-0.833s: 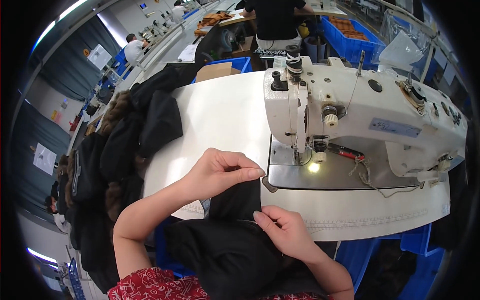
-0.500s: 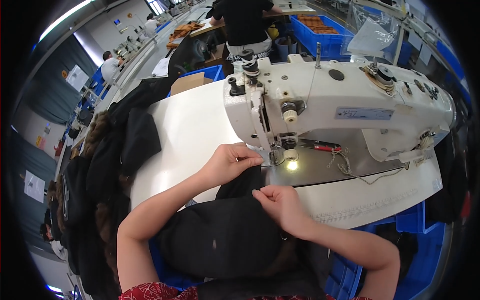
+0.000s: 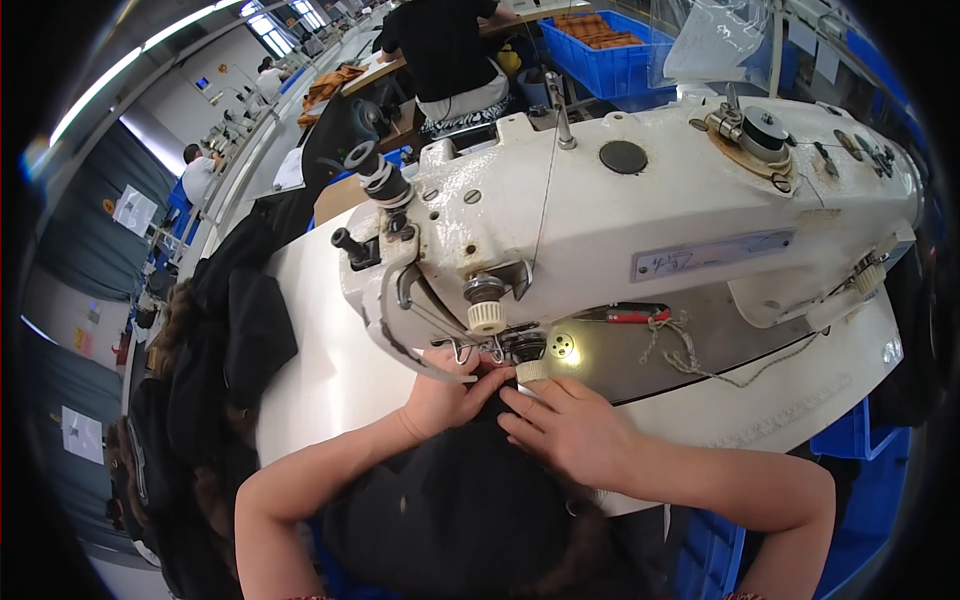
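At the needle end of the white sewing machine (image 3: 650, 215), my left hand (image 3: 450, 390) pinches the black fabric (image 3: 430, 500), its fingertips partly hidden behind the presser-foot assembly. Just to its right, my right hand (image 3: 560, 420) has bent fingers closed on the same fabric beside the lit needle area. The bulk of the black garment, with some brown fur, hangs over the front edge of the white table (image 3: 750, 400) between my forearms. Red-handled snips (image 3: 635, 315) with a knotted cord lie on the metal bed under the machine's arm.
Dark fur-trimmed garments (image 3: 250, 330) are heaped at the left. Blue crates (image 3: 870, 440) stand under the table at the right. A co-worker in a dark top (image 3: 435, 55) sits behind the machine, near a blue bin (image 3: 610, 55) of orange plaid fabric. Other workers sit along the left.
Both my hands have moved forward and up to the needle with the fabric, the left one partly behind the presser foot. The view has moved closer to the machine.
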The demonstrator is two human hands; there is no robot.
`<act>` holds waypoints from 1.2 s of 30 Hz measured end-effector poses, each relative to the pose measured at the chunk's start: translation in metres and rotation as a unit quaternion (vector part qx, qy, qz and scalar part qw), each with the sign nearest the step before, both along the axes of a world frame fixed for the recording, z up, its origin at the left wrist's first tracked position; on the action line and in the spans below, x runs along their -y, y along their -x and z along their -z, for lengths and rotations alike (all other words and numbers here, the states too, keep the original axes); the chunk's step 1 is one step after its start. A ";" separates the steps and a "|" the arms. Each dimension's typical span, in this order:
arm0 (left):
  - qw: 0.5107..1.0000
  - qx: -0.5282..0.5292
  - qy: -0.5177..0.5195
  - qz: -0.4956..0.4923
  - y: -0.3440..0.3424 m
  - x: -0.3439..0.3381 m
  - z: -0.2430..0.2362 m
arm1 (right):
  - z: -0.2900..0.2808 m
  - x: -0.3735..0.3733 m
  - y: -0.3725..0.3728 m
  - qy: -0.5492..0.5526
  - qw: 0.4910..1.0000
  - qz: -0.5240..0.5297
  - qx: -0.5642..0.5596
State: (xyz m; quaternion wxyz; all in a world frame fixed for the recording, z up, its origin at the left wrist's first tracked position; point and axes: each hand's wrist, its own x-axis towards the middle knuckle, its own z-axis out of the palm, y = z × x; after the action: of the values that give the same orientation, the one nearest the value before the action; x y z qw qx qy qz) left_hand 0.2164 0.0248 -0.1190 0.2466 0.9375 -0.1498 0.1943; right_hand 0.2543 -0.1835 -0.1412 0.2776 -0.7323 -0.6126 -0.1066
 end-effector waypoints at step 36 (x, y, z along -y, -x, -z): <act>0.954 -0.010 -0.282 0.100 0.063 0.047 -0.113 | -0.011 -0.001 -0.004 0.064 0.994 0.058 0.062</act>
State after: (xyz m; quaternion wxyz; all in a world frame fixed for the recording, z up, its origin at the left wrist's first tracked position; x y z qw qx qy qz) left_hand 0.1534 -0.0224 -0.0057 -0.0082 0.9510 -0.2893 0.1087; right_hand 0.2587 -0.1826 -0.1298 0.1854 -0.7745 -0.5910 -0.1284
